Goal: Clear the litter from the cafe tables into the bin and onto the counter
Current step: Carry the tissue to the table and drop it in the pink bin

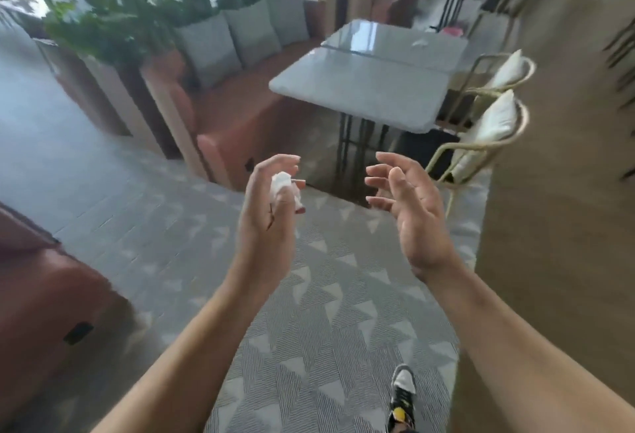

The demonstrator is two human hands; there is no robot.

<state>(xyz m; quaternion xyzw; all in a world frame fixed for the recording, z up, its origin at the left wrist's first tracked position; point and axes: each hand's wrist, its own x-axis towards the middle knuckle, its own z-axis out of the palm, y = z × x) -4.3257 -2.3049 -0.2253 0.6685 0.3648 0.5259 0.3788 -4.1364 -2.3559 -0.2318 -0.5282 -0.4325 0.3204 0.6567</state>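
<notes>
while walking, table ahead, chairs beside

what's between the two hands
Nothing: in the head view the gap between the left hand, holding a crumpled tissue, and the open right hand is bare.

Both forearms are seen bare, with no sleeves, rings or wristbands worn on the left hand or right hand. At the bottom of the frame a black, white and grey sneaker with a yellow patch is worn.
</notes>
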